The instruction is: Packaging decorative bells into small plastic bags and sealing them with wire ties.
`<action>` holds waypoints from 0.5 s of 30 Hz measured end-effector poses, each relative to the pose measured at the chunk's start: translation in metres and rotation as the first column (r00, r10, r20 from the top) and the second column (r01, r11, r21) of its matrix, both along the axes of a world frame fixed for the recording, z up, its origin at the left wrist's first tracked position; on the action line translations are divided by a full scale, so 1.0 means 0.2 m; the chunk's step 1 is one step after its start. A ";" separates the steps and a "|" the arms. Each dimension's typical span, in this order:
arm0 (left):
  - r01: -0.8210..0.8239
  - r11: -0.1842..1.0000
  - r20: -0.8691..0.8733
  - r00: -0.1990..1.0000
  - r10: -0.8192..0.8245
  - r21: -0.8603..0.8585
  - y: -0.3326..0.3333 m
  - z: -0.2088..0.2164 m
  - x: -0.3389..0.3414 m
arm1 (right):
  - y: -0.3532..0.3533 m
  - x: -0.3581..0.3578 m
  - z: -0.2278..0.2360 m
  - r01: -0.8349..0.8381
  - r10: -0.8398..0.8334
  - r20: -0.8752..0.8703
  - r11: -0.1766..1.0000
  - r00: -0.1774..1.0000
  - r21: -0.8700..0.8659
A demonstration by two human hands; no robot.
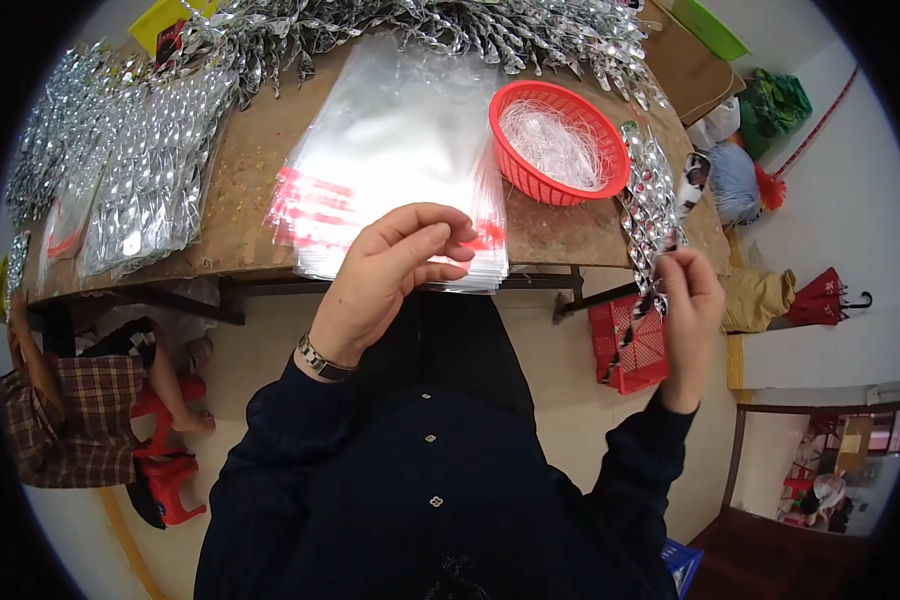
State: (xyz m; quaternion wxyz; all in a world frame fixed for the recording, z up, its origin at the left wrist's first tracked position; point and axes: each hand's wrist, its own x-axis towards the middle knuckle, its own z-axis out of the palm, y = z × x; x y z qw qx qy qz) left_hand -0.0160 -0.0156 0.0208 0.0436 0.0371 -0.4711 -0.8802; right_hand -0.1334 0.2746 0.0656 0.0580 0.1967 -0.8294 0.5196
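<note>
My right hand (692, 305) pinches a shiny twisted silver strip (692, 185) between thumb and fingers. The strip rises above the hand, and its dark, reflective lower part hangs past the table's front edge. Over the near end of a stack of clear plastic bags (385, 130) with red printed bands, my left hand (390, 265) is held up with its fingers curled and the thumb close to them. Anything between those fingers is too fine to make out. Beside the right hand, more twisted silver strips (650, 190) lie on the table's right end.
A red basket (505, 150) of clear thread stands right of the bags. Silver strips (450, 35) pile along the back, and bagged ones (155, 170) lie at left. Below the table are a red crate (620, 345) and, at left, a seated person (80, 410).
</note>
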 end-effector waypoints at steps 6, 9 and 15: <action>0.054 0.998 0.038 0.998 -0.053 -0.030 0.00 -0.04 0.01 | 0.13 -0.35 0.06 0.246 -0.136 -0.284 0.883 0.949 0.399; 0.065 0.997 0.049 0.997 -0.063 -0.049 0.00 -0.04 0.02 | 0.13 -0.51 0.06 0.363 -0.130 -0.415 0.751 0.900 0.552; 0.075 0.994 0.072 0.995 -0.069 -0.074 -0.01 -0.05 0.02 | 0.08 -0.78 -0.05 0.359 -0.074 -0.431 0.687 0.900 0.632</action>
